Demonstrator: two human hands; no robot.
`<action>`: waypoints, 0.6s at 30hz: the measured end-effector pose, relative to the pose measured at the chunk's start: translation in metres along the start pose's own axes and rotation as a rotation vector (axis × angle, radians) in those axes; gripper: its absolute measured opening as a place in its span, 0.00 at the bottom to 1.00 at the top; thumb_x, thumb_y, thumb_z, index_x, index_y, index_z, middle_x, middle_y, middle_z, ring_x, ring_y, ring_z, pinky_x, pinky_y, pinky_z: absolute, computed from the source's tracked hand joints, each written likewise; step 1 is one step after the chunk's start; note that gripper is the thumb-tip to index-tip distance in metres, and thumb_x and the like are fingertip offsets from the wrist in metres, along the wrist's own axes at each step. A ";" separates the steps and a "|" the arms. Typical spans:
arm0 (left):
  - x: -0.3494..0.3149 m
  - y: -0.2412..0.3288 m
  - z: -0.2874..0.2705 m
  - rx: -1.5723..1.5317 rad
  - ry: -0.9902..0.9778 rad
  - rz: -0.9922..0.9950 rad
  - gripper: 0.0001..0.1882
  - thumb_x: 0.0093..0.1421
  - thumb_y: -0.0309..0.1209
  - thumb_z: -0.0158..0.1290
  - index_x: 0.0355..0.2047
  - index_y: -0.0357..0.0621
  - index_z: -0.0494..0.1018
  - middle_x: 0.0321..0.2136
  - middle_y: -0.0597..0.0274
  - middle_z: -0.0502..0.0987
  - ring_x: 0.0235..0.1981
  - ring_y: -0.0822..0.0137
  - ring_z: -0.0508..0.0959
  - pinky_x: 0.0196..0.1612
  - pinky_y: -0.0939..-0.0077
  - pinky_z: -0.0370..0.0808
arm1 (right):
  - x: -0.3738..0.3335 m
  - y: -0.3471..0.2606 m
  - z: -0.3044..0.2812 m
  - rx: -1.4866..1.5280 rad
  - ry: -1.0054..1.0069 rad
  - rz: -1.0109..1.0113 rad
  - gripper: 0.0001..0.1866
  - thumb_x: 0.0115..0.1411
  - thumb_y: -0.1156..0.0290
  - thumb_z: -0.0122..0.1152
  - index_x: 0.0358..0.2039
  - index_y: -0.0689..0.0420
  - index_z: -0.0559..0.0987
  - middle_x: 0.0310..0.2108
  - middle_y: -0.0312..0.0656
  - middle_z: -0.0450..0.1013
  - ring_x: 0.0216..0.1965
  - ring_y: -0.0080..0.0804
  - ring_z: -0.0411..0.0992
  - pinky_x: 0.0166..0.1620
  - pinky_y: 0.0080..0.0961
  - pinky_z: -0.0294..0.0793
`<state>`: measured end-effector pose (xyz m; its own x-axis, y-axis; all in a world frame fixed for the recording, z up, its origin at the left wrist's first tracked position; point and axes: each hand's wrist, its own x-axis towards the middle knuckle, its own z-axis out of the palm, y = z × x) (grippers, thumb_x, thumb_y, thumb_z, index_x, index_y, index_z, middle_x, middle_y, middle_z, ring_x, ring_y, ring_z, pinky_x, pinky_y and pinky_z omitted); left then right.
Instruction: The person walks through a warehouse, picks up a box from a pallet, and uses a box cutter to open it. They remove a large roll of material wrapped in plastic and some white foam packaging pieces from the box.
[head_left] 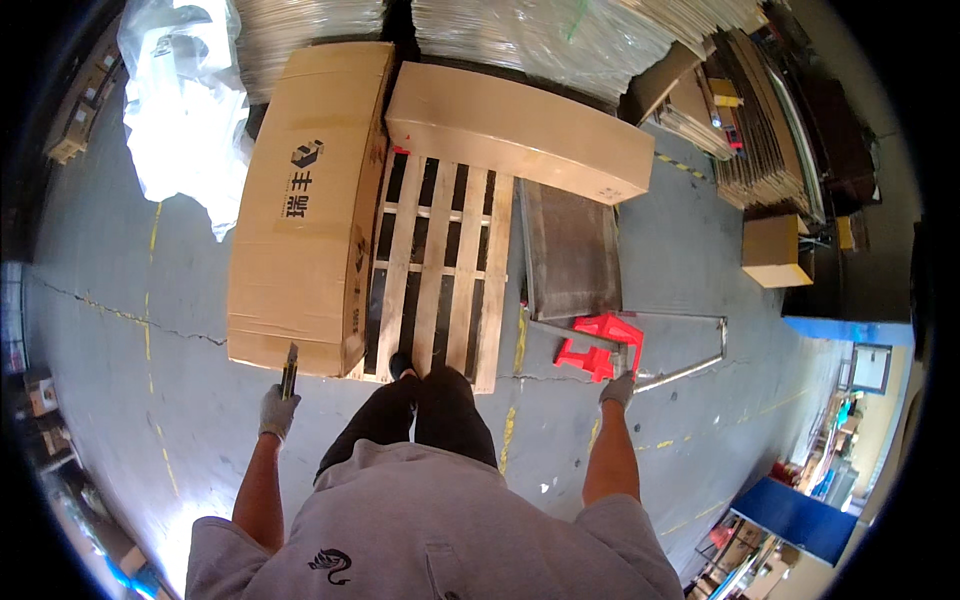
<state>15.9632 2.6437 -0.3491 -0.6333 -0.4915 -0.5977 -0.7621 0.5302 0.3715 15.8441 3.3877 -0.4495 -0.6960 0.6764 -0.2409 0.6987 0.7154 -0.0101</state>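
My left hand (278, 412), in a grey glove, is closed around a utility knife (289, 372) whose blade end points up and away from me. The knife is near the front end of a long brown cardboard box (290, 220). My right hand (618, 388), gloved too, grips a red plastic tool shaped like a tape dispenser (604, 328). That tool hangs over the floor, right of the wooden pallet (497, 300). The long box lies along the pallet's left side. A second long box (520, 125) lies across its far end.
My feet are at the pallet's near edge. Right of it is a dark flat platform (572, 250), with a metal tube frame (722, 342) beside it. Wrapped stacks (510, 40) stand behind the boxes. White plastic sheeting (185, 130) is far left; flattened cardboard (755, 120) leans far right.
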 end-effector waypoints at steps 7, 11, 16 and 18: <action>0.005 0.038 0.010 0.207 0.020 0.027 0.20 0.47 0.39 0.61 0.32 0.35 0.72 0.28 0.39 0.77 0.35 0.40 0.77 0.37 0.51 0.73 | 0.024 0.019 0.014 -0.047 -0.009 0.003 0.11 0.63 0.72 0.43 0.39 0.63 0.73 0.39 0.57 0.74 0.39 0.54 0.75 0.39 0.44 0.75; 0.005 0.046 0.009 0.143 0.054 -0.110 0.21 0.47 0.40 0.60 0.32 0.34 0.72 0.28 0.41 0.77 0.34 0.42 0.77 0.37 0.54 0.73 | 0.056 0.057 -0.004 -0.131 -0.006 0.038 0.08 0.61 0.71 0.50 0.37 0.59 0.74 0.33 0.49 0.75 0.39 0.48 0.76 0.38 0.38 0.77; 0.001 0.057 -0.001 0.248 0.073 -0.291 0.20 0.46 0.40 0.62 0.33 0.37 0.74 0.30 0.43 0.78 0.36 0.43 0.78 0.40 0.54 0.75 | 0.097 0.089 -0.026 -0.711 -0.262 -0.131 0.11 0.60 0.64 0.54 0.37 0.56 0.77 0.36 0.43 0.75 0.40 0.39 0.76 0.41 0.32 0.75; -0.002 0.067 0.004 0.205 0.065 -0.388 0.19 0.45 0.38 0.64 0.31 0.37 0.74 0.29 0.43 0.78 0.35 0.44 0.78 0.39 0.55 0.75 | 0.114 0.091 -0.036 -0.763 -0.332 -0.163 0.12 0.60 0.63 0.54 0.37 0.57 0.77 0.36 0.45 0.75 0.41 0.42 0.75 0.42 0.34 0.73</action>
<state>15.9137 2.6829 -0.3262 -0.3181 -0.7199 -0.6169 -0.9068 0.4209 -0.0236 15.8223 3.5358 -0.4433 -0.6106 0.5531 -0.5667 0.2076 0.8024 0.5595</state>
